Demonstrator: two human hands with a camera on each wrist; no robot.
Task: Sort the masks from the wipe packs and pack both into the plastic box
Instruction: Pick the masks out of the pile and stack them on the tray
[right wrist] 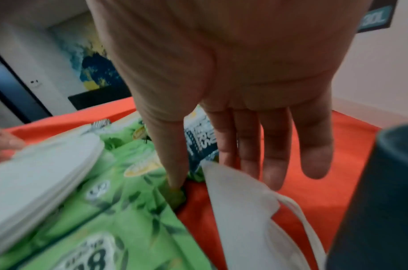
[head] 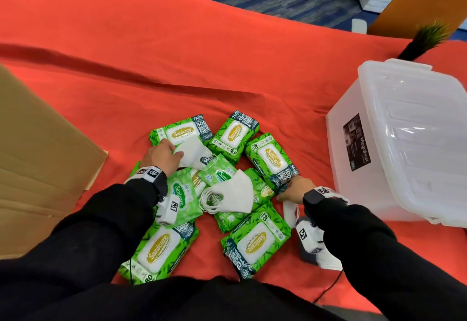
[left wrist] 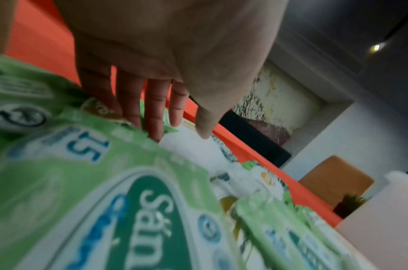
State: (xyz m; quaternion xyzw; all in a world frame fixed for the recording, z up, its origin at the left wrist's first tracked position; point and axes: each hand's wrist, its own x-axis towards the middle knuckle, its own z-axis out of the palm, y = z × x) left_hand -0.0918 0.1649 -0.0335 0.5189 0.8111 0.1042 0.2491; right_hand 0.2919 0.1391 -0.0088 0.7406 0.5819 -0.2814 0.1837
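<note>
Green wipe packs (head: 252,245) lie heaped at the frame's centre on the orange-covered desk (head: 177,73), with a stack of white masks (head: 235,192) on top and the lidded plastic box (head: 404,144) at the right edge. The left hand (head: 161,156), fingers straight, presses another mask (head: 192,152) at the heap's upper left. The right hand (head: 295,189), fingers released, touches a mask (right wrist: 244,210) beside the heap's right side.

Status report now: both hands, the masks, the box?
Left hand open, touching a mask. Right hand open, at the wipe packs. Plastic box still lidded, nothing packed.
</note>
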